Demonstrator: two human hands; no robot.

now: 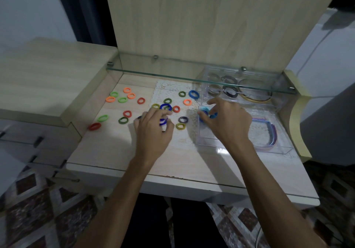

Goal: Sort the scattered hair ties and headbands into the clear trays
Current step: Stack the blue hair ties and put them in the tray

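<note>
The left hand (153,130) rests low over the worktop (107,151), fingers curled round a dark blue hair tie (162,122). The right hand (228,121) reaches over the near clear tray (276,149); its fingertips pinch a light blue hair tie (212,115) at the tray's left end, although blur makes the exact grip uncertain. Coloured headbands (269,130) lie in the same tray, to the right of the right hand. A second clear tray (209,75) sits beyond the right hand, under a glass shelf (172,73), and holds dark rings and hoops. Loose ties are scattered ahead of and to the left of the left hand: orange and green ties (123,100) far left, a red tie (94,126) nearest the worktop's left edge, and a larger blue tie (193,94) between the hands and the far tray. A white lace mat (172,88) lies under the ties between both hands.
</note>
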